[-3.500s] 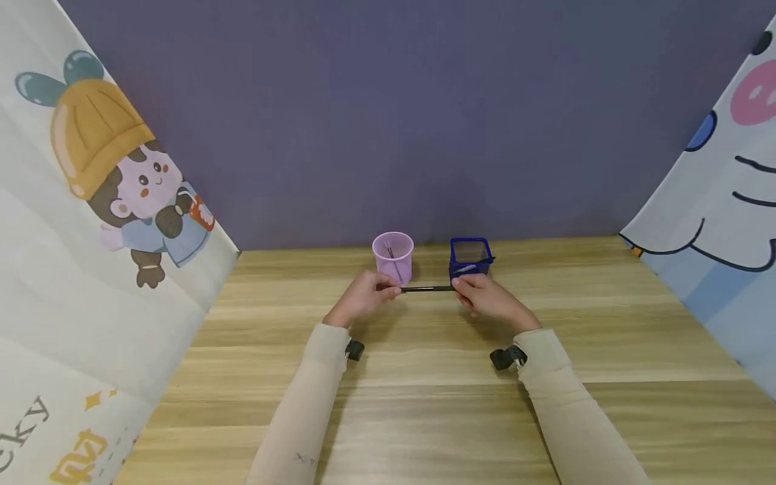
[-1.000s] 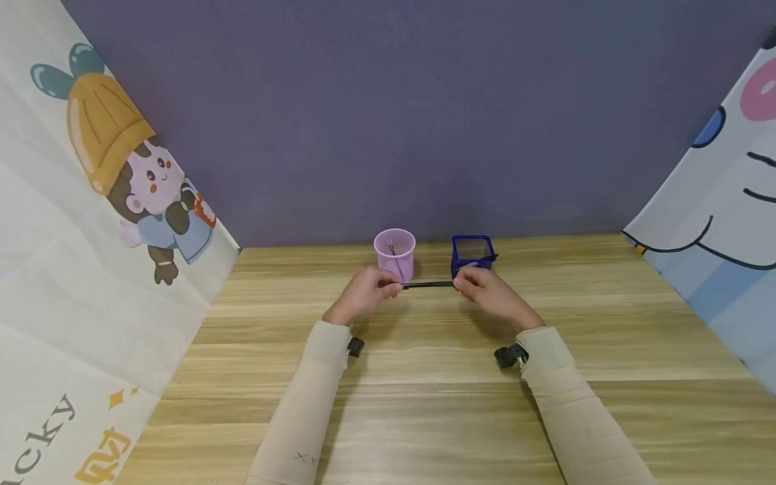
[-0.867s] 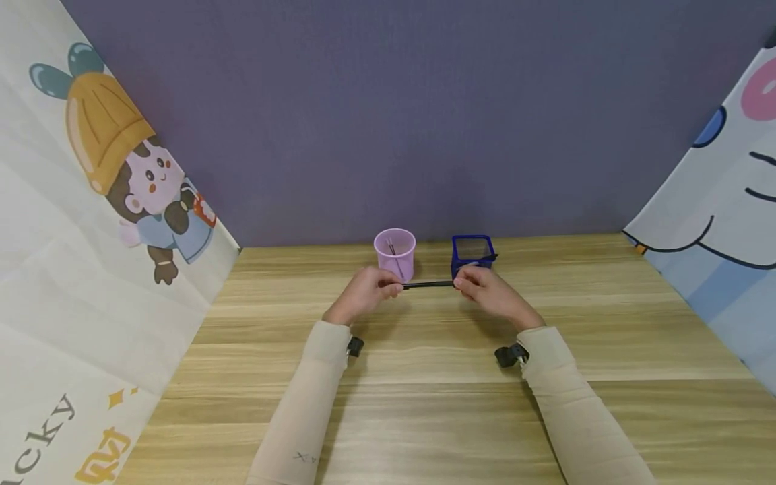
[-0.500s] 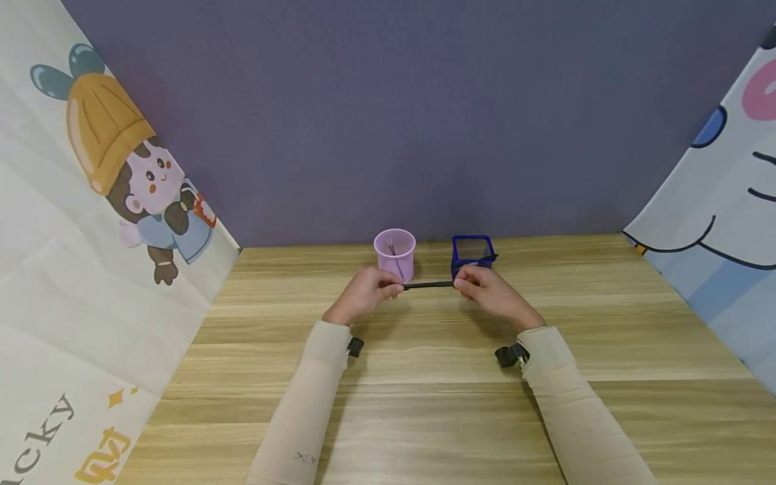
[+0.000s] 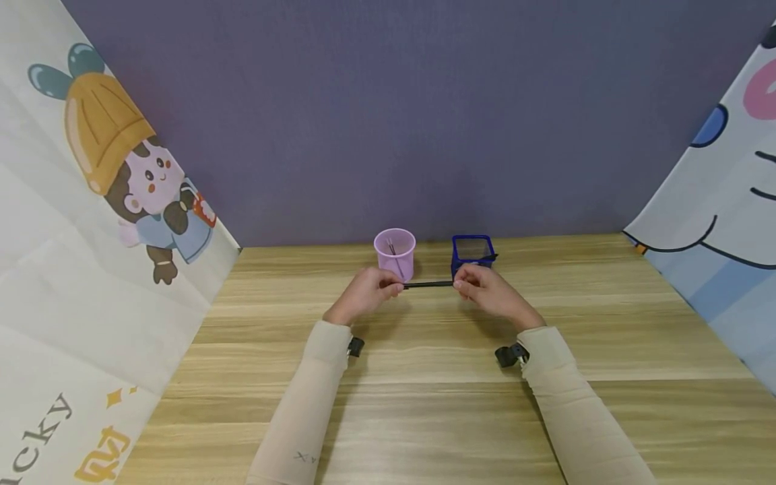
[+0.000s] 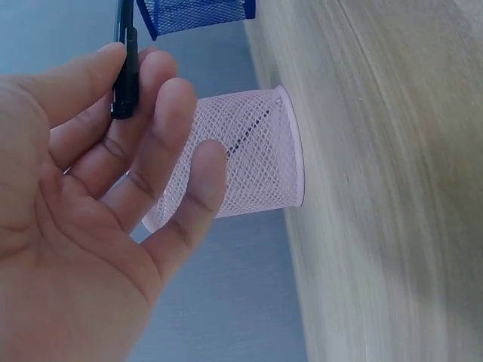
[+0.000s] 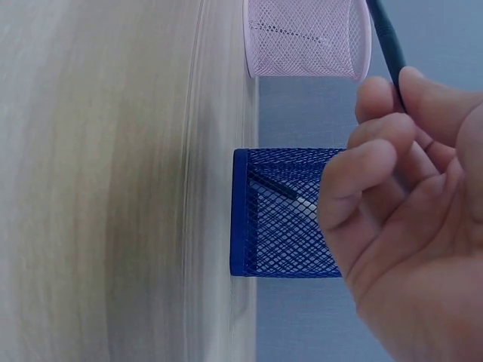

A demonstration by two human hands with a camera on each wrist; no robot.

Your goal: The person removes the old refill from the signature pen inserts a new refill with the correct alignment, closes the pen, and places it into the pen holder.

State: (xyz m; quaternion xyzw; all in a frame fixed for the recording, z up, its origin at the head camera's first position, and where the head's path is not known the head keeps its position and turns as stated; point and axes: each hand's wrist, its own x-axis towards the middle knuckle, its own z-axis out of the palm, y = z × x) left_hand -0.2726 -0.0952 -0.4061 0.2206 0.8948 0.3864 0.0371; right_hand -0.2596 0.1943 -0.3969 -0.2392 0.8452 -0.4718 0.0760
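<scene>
A slim black pen (image 5: 428, 285) is held level between both hands, in front of two pen holders. My left hand (image 5: 366, 293) pinches its clip end between thumb and index finger, the other fingers loosely bent in the left wrist view. At the other end, the thumb and index finger of my right hand (image 5: 490, 291) pinch the pen's tapered end (image 7: 387, 41). Just behind the left hand stands a pink mesh cup (image 5: 384, 265) with thin dark sticks inside. The right hand partly covers a square blue mesh holder (image 7: 290, 241) containing a dark-and-pale pen.
The wood-grain table (image 5: 424, 417) reaches back to a dark grey-purple wall (image 5: 388, 121). Printed cloths hang on both sides, a cartoon child on the left cloth (image 5: 54, 256). A black wrist camera (image 5: 510, 355) sits at the right cuff, another at the left.
Over the last second hands and pen stay practically still. Since the oldest frame the head view has shifted slightly, and both hands keep the same pinch on the pen.
</scene>
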